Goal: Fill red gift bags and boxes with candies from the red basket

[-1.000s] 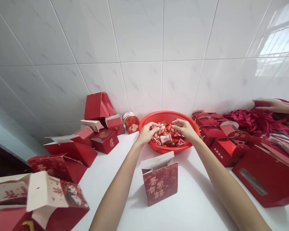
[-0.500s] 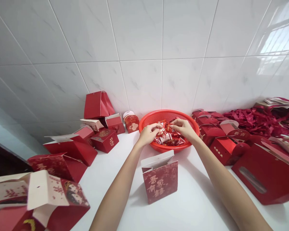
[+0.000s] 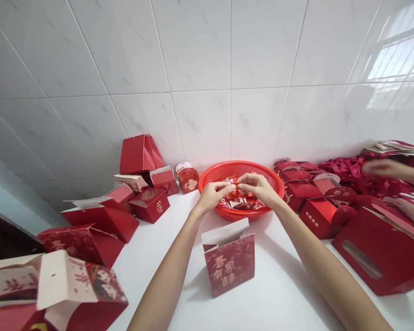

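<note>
Both hands meet over a red plastic basket (image 3: 241,166) of wrapped sweets (image 3: 241,202). My left hand (image 3: 214,194) is pinched, its fingertips at a small red item. Facing it, my right hand (image 3: 257,186) also has thumb and finger pressed together, close to the left fingertips. What lies between the fingers is too small to name; it may be a red wrapper. In front of the basket, between my forearms, an open dark red paper box (image 3: 231,264) with gold characters stands upright on the white table (image 3: 262,303).
Several red gift boxes (image 3: 100,214) line the left side. More boxes (image 3: 326,214) stand on the right, with a large red box (image 3: 379,248) nearer me. Behind them lie crimson ribbons (image 3: 352,170). Another person's hands (image 3: 388,169) reach in at the right edge.
My hands have drawn together over the basket, their fingertips now nearly touching. At the right, another person's hand has come into view above the ribbons.
</note>
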`<state>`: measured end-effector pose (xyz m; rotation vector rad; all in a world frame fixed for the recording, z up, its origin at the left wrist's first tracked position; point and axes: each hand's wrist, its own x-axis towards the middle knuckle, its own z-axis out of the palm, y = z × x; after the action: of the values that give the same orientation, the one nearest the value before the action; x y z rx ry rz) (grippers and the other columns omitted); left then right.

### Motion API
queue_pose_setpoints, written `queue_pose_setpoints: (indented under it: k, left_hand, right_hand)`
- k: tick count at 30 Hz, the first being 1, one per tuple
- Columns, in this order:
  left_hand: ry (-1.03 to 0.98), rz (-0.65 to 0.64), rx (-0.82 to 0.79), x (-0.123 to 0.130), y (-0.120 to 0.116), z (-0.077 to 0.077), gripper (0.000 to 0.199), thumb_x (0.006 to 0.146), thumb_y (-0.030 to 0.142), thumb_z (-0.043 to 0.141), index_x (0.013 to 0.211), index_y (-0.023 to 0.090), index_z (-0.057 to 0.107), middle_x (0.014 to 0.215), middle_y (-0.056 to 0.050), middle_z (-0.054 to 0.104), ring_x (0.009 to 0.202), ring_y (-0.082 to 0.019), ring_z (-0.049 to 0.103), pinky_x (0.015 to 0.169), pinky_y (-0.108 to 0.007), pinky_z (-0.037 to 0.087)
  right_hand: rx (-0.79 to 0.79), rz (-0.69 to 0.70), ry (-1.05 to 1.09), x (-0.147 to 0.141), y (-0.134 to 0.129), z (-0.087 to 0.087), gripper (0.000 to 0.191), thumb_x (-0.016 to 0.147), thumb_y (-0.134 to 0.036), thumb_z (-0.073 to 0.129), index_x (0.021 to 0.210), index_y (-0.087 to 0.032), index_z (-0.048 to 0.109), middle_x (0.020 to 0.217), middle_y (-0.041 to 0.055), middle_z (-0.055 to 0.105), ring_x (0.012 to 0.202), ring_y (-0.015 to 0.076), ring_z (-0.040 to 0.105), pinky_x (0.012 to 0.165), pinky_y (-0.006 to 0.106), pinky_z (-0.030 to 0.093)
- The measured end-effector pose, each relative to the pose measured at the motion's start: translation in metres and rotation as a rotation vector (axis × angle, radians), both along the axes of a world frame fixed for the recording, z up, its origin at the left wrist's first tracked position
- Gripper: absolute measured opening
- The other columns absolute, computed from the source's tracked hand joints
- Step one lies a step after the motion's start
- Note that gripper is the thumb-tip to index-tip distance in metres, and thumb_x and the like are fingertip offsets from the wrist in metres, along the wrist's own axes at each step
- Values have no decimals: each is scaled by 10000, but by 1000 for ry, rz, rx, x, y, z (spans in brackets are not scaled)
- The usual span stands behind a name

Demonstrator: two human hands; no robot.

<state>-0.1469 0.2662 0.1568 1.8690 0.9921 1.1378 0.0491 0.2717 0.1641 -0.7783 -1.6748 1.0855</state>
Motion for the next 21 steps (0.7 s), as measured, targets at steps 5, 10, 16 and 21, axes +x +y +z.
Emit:
queue_pose_setpoints:
  k: [5,10,16,21]
  left_hand:
    - [-53,-112,-80,-1,-15,22,437,727,554,742,710,118,704,661,-24,632,612,-121,517,575,-238,417]
    - [-18,-232,-113,-12,-49,63,373,738,475,773,675,118,686,580,16,564,519,-68,435,486,-200,346]
    - [147,-266,-17,-29,-102,96,269,797,391,745,924,156,784,735,-39,703,625,-125,573,539,-225,431]
    - [405,-222,101,-36,-129,107,250,853,394,687,933,182,792,816,-50,746,754,-170,644,661,-252,478]
  right_hand:
    - [23,38,41,-14,-21,19,297,718,-443,775,838,-188,682,848,33,718,791,178,670,737,313,543]
    - [113,43,73,-12,-59,53,258,771,-402,776,873,-179,696,829,29,717,725,150,667,653,275,553]
    - [238,81,94,3,-116,82,157,813,-293,775,940,-216,725,835,16,725,715,133,678,612,242,558]
    - [339,36,-56,14,-143,92,109,836,-285,752,914,-213,727,840,29,723,731,148,676,627,262,557]
